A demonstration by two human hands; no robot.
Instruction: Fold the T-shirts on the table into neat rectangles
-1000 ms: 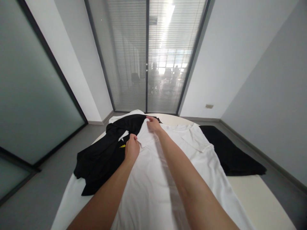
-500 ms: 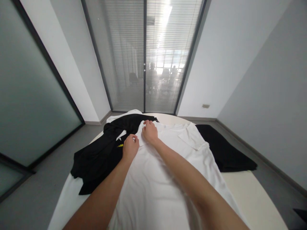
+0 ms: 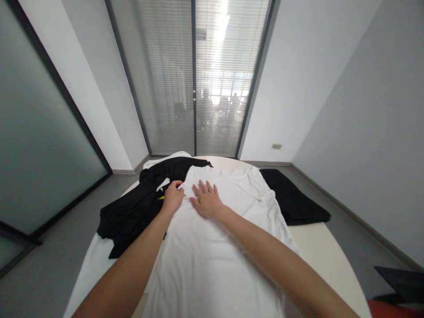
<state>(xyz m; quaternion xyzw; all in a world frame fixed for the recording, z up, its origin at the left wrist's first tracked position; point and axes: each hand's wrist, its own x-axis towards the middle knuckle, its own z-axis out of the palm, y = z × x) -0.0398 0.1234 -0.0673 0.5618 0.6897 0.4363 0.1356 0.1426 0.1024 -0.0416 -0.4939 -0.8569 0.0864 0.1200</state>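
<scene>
A white T-shirt lies spread over the table in front of me, its neckline at the far end and its right sleeve folded inward. My right hand rests flat on the upper left of the shirt, fingers spread. At the shirt's left sleeve edge, my left hand is closed, thumb and fingers pinching the white cloth. Beside that hand lies a rumpled black garment with a yellow and white print, partly hidden by my left forearm.
A folded black garment lies right of the shirt on the pale round table. White cloth shows under the black garment at left. Beyond stand glass panels with blinds. A dark object is at lower right.
My right hand has come back from the collar corner toward me and flattened out on the shirt. My left hand has shifted slightly left. The view has turned a little to the right.
</scene>
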